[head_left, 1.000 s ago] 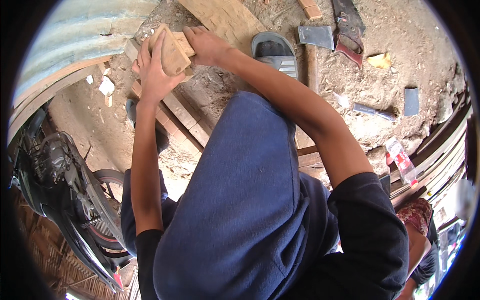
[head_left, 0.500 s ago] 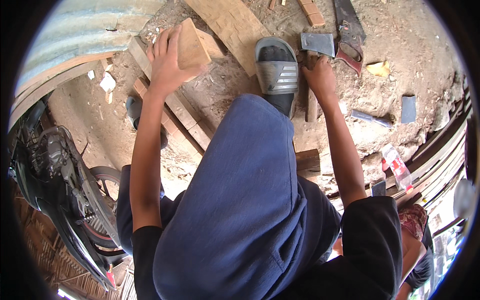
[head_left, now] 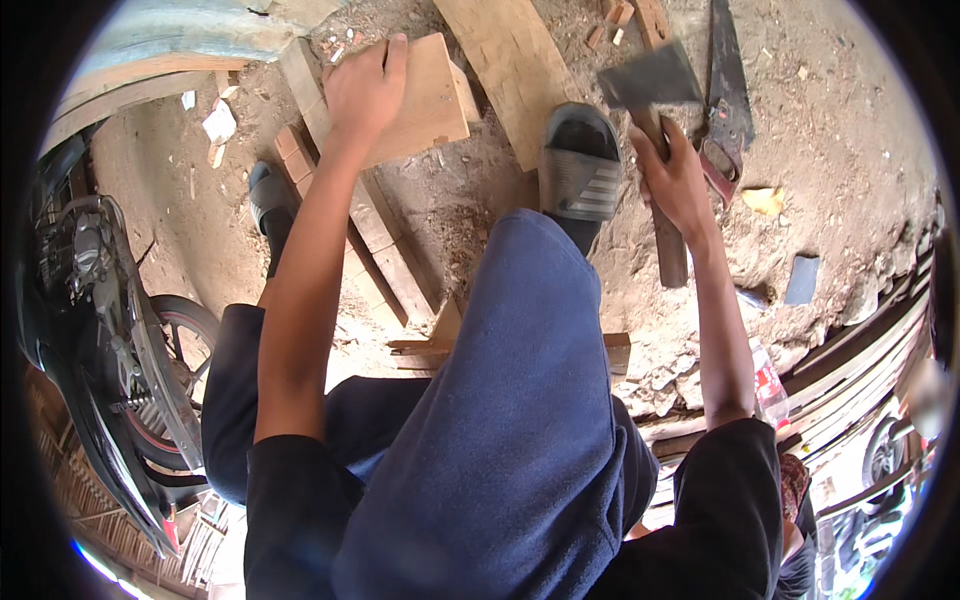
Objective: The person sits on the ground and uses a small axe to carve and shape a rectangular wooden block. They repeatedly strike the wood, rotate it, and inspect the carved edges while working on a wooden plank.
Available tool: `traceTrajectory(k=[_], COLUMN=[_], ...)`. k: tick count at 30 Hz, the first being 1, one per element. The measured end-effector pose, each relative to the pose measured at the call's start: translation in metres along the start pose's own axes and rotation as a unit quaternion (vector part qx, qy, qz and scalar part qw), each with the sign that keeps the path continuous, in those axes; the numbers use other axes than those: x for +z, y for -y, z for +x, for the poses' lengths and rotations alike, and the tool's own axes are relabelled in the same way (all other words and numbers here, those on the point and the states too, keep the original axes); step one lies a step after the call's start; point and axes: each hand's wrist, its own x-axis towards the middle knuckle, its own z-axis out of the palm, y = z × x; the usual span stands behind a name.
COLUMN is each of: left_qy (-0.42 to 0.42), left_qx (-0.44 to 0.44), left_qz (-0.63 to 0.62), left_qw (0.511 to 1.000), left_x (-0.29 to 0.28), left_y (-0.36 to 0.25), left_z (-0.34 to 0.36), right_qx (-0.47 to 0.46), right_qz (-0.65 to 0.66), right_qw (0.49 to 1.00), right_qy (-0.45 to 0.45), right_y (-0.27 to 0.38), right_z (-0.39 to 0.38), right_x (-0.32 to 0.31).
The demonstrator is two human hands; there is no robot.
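With my left hand (head_left: 362, 92) I grip the edge of a flat wooden board (head_left: 425, 105); the thumb side shows and the other fingers are partly hidden. The board is tilted over the timber pieces beside it. My right hand (head_left: 680, 185) is wrapped round the wooden handle of a hatchet (head_left: 668, 245), close under its dark, wide blade. The hatchet is off the ground, right of my sandalled foot (head_left: 580, 165). Just beyond my right hand a handsaw (head_left: 730, 110) with a red-brown grip lies on the dirt.
A long plank (head_left: 510, 60) lies ahead of my foot, and wooden beams (head_left: 375, 235) run along the left. A motorcycle (head_left: 120, 330) stands at the left edge. Toward the right lie a grey flat piece (head_left: 802, 280), a plastic bottle (head_left: 768, 385) and stacked slats (head_left: 850, 345).
My right hand has lifted the hatchet from the ground by its handle. The board in my left hand has turned and now shows more of its broad face. The whole view has shifted slightly.
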Motion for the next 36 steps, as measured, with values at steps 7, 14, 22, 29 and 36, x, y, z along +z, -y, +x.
traceTrajectory(k=[7,14,22,29,36], left_qy=[-0.022,-0.012,-0.047,0.032,-0.003], left_qx=[0.017,0.036,0.056,-0.117,-0.182], left_qz=[0.003,0.005,-0.028,-0.066,-0.314], left_qw=[1.0,0.999,0.997,0.99,0.932], left_x=[-0.006,0.001,0.006,-0.014,-0.016], left_y=[-0.002,0.003,0.008,0.032,0.122], left_z=[-0.005,-0.005,-0.004,0.032,0.02], right_qx=[-0.279,-0.274,-0.322,-0.091,0.155], right_qz=[-0.107,-0.271,-0.132,-0.01,0.054], right_qw=[0.952,0.905,0.929,0.995,0.984], right_qy=[0.062,0.183,0.125,0.047,-0.073], right_y=[0.111,0.109,0.121,0.046,-0.109], right_z=[-0.005,0.01,-0.003,-0.005,-0.046], right_x=[0.042,0.071,0.058,0.016,-0.032])
